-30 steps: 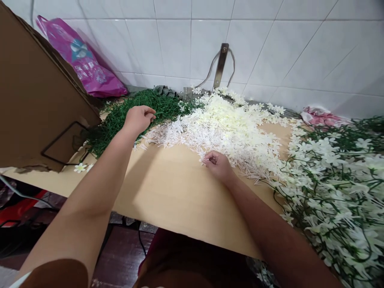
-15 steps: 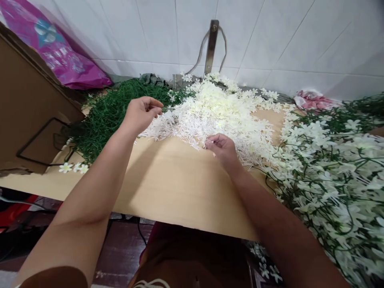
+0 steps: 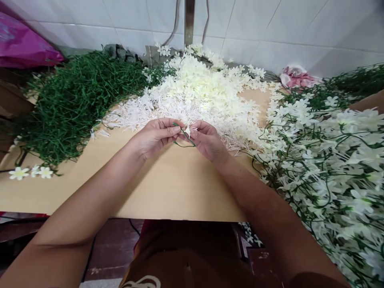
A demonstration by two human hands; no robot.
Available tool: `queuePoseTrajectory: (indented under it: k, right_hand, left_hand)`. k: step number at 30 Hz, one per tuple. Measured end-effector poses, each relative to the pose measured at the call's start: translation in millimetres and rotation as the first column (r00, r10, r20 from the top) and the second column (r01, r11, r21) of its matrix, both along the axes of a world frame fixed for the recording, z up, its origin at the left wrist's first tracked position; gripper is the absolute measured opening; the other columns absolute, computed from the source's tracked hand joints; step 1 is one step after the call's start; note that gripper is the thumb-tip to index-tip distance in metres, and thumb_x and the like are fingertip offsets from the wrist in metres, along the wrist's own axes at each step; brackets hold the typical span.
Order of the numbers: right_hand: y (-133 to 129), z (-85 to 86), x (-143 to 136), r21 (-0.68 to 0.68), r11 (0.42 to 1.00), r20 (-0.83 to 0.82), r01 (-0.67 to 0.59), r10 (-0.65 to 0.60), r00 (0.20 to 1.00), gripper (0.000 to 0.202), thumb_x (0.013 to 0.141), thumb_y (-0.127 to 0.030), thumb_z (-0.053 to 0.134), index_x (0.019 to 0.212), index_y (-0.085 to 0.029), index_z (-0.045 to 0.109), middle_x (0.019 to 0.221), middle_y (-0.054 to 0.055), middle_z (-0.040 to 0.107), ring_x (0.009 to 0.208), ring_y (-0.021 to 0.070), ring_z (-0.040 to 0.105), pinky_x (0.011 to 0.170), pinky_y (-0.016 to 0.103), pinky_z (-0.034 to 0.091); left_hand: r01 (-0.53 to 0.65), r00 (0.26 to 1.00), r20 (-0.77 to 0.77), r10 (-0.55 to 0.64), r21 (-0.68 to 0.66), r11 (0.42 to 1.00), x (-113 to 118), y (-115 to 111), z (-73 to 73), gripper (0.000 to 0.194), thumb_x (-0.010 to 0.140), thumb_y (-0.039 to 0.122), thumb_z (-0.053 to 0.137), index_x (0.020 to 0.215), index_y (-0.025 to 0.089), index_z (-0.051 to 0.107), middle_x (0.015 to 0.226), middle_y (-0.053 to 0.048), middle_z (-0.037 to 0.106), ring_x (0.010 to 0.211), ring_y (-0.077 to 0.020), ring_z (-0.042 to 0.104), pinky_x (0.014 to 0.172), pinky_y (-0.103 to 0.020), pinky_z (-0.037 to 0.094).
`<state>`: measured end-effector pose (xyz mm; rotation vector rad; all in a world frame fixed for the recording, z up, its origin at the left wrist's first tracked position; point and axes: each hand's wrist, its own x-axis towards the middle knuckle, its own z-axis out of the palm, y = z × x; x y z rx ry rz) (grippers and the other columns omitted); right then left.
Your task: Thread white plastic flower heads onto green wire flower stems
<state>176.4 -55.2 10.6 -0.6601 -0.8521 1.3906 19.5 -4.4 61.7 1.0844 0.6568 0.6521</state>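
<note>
Over the middle of the tan table, my left hand [image 3: 159, 136] pinches a thin green stem [image 3: 187, 139], which curves down between the two hands. Close beside it, my right hand [image 3: 208, 142] has its fingertips closed on a small white flower piece [image 3: 188, 130]. The fingertips nearly meet, so the join between stem and white piece is partly hidden. Just behind the hands lies a heap of white and cream petals [image 3: 201, 86] with thin white stamens [image 3: 132, 114] along its front.
Green stems [image 3: 87, 92] are piled at the left, near loose flowers [image 3: 19, 173] and a pink bag [image 3: 25, 44]. Assembled white flowers [image 3: 336, 172] fill the right side. A red-and-white plastic bag [image 3: 297, 76] lies by the tiled wall [image 3: 264, 24].
My left hand has moved right and down with a green stem in its grip. My right hand has shifted slightly left and up, bringing the hands together. The camera view has also shifted.
</note>
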Motion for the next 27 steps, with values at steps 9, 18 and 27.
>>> queuePoseTrajectory:
  k: [9,18,27]
  right_hand:
    - [-1,1.1,5,-0.028,1.000,0.053,0.014,-0.013,0.999,0.031,0.060,-0.034,0.086,0.073,-0.022,0.060,0.072,-0.006,0.063,0.070,0.0081,0.060,0.080,0.030,0.055]
    - [0,1.0,9,-0.020,0.999,0.248,0.049,-0.043,0.968,0.033,0.059,-0.039,0.086,0.072,-0.020,0.061,0.069,-0.005,0.063,0.064,0.0077,0.059,0.067,0.025,0.052]
    - [-1,2.5,11,-0.006,0.997,0.322,0.077,-0.071,0.944,0.033,0.058,-0.040,0.086,0.072,-0.020,0.062,0.072,-0.004,0.065,0.065,0.0070,0.059,0.065,0.023,0.050]
  left_hand:
    - [0.015,0.998,-0.062,-0.003,0.206,0.978,-7,-3,-9.5,0.027,0.071,0.035,0.077,0.072,0.012,0.064,0.069,-0.003,0.066,0.063,-0.0089,0.058,0.060,-0.020,0.044]
    - [0.245,0.865,-0.492,0.102,0.590,0.769,-6,-9,-21.5,0.022,0.083,0.027,0.050,0.081,0.013,0.067,0.078,-0.003,0.066,0.075,-0.0145,0.058,0.072,-0.026,0.042]
    - [0.297,0.862,-0.504,0.047,0.579,0.760,-9,-6,-22.5,0.022,0.084,0.029,0.047,0.075,0.014,0.060,0.069,0.000,0.060,0.065,-0.0108,0.051,0.063,-0.023,0.039]
